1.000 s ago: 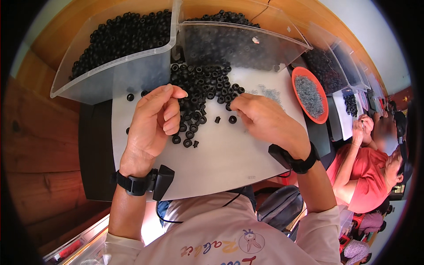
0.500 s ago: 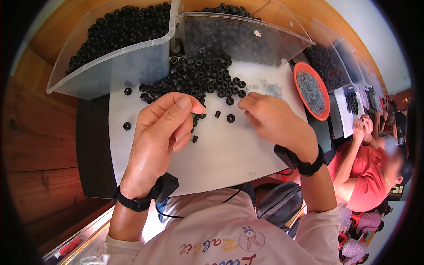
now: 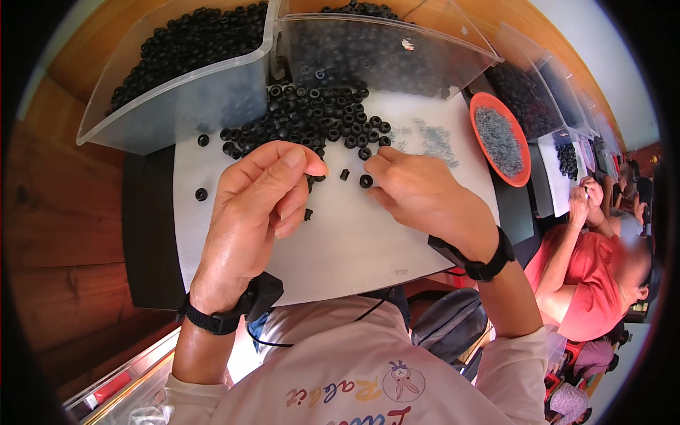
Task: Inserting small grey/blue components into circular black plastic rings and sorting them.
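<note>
My left hand is raised over the white work surface, thumb and index finger pinched together. What they hold, if anything, is hidden. Across from it, my right hand has its fingers curled down and pressed together, their tips beside a loose black ring. I cannot make out anything in them. Between the hands lies a small black spool-shaped piece, and a similar black piece shows beside my left fingers. Beyond both hands spreads a heap of thick black rings, partly covered by the left hand.
Two clear bins full of black rings stand at the back. On the right sit an orange bowl of small grey pieces and a scatter of similar pieces. A co-worker in a red shirt sits farther right.
My right hand has shifted left and slightly nearer to me, closer to the loose ring. The left hand keeps its pinch almost in place. The whole view has tilted slightly.
</note>
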Demonstrator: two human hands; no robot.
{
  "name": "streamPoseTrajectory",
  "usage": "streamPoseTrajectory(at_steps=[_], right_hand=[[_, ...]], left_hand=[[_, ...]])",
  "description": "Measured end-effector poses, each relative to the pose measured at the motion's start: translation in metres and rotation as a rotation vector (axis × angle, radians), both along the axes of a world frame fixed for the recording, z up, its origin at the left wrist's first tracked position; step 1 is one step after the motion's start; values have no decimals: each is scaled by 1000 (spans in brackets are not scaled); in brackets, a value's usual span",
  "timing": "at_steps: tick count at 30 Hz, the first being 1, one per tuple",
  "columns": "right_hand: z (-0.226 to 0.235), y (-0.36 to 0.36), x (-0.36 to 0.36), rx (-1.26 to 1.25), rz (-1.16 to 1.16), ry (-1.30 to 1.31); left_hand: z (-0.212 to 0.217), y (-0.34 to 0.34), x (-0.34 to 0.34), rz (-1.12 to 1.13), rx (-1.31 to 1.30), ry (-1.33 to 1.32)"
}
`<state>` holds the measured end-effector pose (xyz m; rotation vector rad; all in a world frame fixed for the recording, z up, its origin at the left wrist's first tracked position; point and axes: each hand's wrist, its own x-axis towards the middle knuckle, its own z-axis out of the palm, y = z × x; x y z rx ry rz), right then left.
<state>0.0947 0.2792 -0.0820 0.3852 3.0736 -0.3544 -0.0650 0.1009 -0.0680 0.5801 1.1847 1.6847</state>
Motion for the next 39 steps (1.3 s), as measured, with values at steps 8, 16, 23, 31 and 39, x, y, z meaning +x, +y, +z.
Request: streamPoseTrajectory(at_steps=[8,16,23,31,39], right_hand=[[-3,-2,4,25,8,125],[19,-23,13,-413,46,647],[20,-13,8,-348,205,843],[61,4,37,-567,-95,486],[7,56,61,-136,-58,178]], left_hand=[[-2,1,4,-29,-32,13],[0,10,26,-130,-139,28],[11,19,30,-177,65,-45],[25,24,27,-83,142,-63],[24,10,18,-12,166,-135]])
